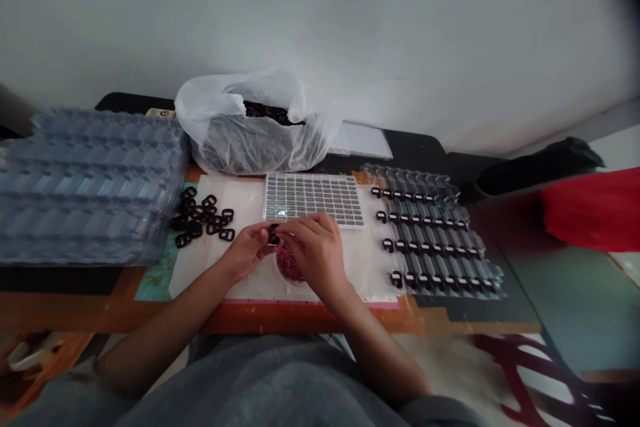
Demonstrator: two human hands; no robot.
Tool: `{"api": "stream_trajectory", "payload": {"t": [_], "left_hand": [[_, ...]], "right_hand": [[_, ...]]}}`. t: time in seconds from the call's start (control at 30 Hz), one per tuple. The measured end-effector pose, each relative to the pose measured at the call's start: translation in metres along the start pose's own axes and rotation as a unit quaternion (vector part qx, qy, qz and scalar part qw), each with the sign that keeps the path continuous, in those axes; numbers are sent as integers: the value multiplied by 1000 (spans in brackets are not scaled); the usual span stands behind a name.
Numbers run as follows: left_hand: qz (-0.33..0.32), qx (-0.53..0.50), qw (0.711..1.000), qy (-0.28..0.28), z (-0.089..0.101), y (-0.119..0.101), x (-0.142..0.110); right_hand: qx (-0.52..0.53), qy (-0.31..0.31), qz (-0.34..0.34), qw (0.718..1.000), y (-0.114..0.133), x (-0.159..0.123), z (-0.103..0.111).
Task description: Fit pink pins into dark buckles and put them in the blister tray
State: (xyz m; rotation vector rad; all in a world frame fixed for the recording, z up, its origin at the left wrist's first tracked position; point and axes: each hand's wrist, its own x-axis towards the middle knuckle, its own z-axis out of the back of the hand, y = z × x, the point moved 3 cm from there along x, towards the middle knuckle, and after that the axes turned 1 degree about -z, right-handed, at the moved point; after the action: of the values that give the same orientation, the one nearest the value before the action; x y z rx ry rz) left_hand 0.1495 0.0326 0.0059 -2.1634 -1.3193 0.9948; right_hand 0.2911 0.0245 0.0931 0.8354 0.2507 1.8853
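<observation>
In front of me my left hand (248, 251) is closed, pinching a small black buckle-like piece (273, 234) between thumb and fingers. My right hand (317, 250) comes in from the other side, its thumb and fingertips pressed together at that same piece. Whether anything tiny sits between the right fingertips is hidden. Below the right hand stands a round clear tub (289, 265) of small pinkish-red bits, partly covered by the fingers. Just beyond the hands lies a sheet of small grey rectangular labels (320, 199). A loose heap of similar black pieces (197, 213) rests to the left.
Stacked clear ridged plastic trays (90, 187) fill the left side. At right, a ridged tray (435, 237) carries rows of black pieces with pale marks. A white plastic bag (250, 140) of dark items stands behind, near the wall. A maroon stool (530, 373) is at lower right.
</observation>
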Motion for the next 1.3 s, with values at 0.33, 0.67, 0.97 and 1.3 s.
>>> {"api": "stream_trajectory", "payload": {"t": [0.33,0.67,0.97,1.3], "left_hand": [[3,-63,998,12,1,0,0],[0,-95,995,21,-3,-6,0],[-4,-82,997,10,1,-10,2],[-5,-45,999,12,2,-5,3]], "right_hand": [[-31,-44,62,997,3,0,-1],[-95,-4,139,986,-4,-12,-2],[-189,222,41,956,-31,-28,-2],[-180,223,60,956,-26,-24,-13]]}}
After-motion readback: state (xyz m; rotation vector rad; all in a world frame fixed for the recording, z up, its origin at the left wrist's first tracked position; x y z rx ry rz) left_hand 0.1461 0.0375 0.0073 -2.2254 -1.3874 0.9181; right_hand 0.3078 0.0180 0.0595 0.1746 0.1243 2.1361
